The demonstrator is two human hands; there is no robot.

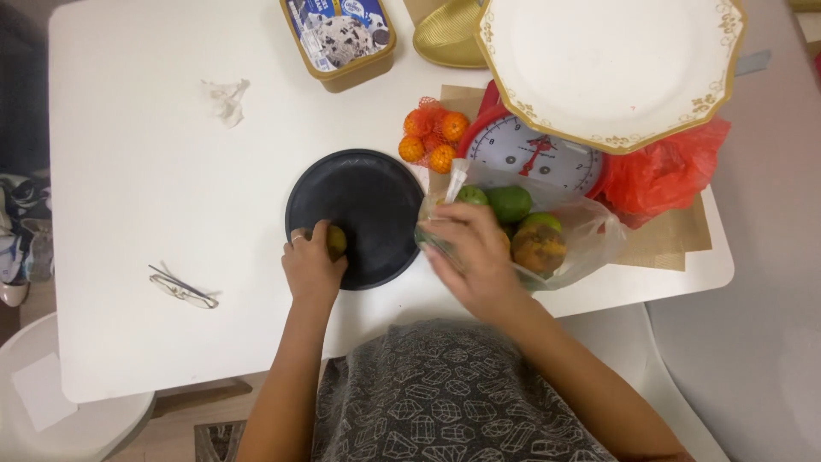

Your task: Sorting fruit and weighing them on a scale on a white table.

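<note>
Left of the black plate (368, 205), a pair of glasses (182, 289) was seen on the white table (137, 154). At the plate's left rim, a yellowish fruit (336, 240) was clasped by the left hand (310, 267). Right of the plate, the clear bag of fruit (547, 231) was entered by the right hand (475, 257); its grip could not be told.
</note>
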